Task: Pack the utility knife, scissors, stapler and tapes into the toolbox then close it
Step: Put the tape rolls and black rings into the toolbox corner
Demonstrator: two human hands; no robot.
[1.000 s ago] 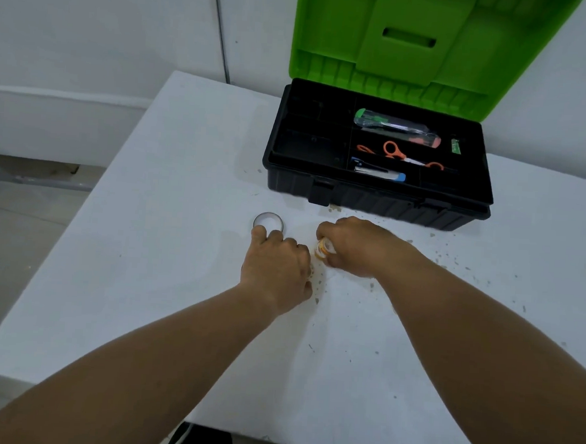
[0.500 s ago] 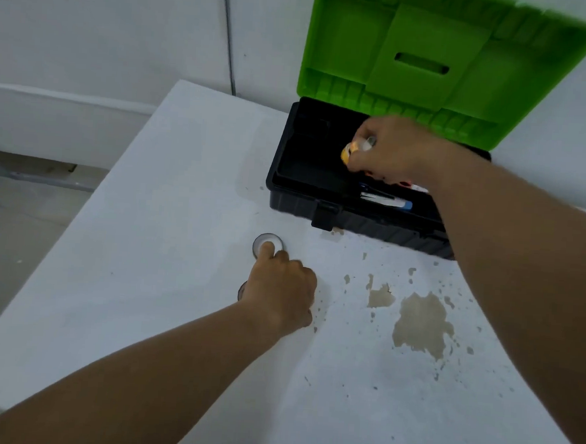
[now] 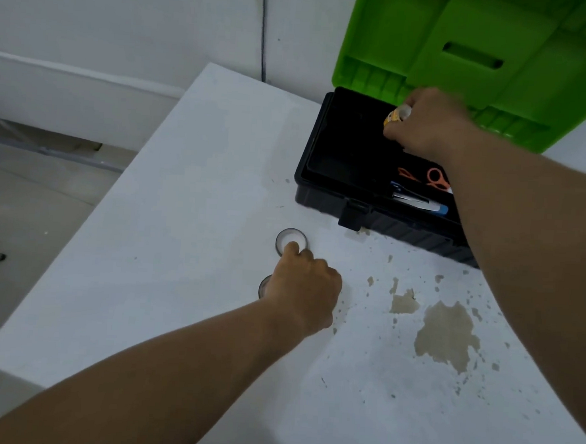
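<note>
The black toolbox (image 3: 324,196) stands open at the back right of the white table, its green lid (image 3: 466,57) raised. Inside lie orange-handled scissors (image 3: 436,179) and a blue-tipped stapler (image 3: 420,200). My right hand (image 3: 428,123) hovers over the box's back compartments, shut on a small yellow tape roll (image 3: 396,116). My left hand (image 3: 303,291) rests on the table, fingers curled on a clear tape roll (image 3: 288,240); a second clear roll (image 3: 264,287) peeks out under its left side. The utility knife is hidden behind my right arm.
The white table (image 3: 180,249) has brown worn patches (image 3: 446,334) right of my left hand. Its left edge drops to a grey floor. A white wall stands behind the toolbox. The box's front latch (image 3: 352,215) hangs open.
My right hand lifted the yellow tape from the table and carried it over the open toolbox, now farther back. My left hand stayed on the clear tapes. The camera view shifted left.
</note>
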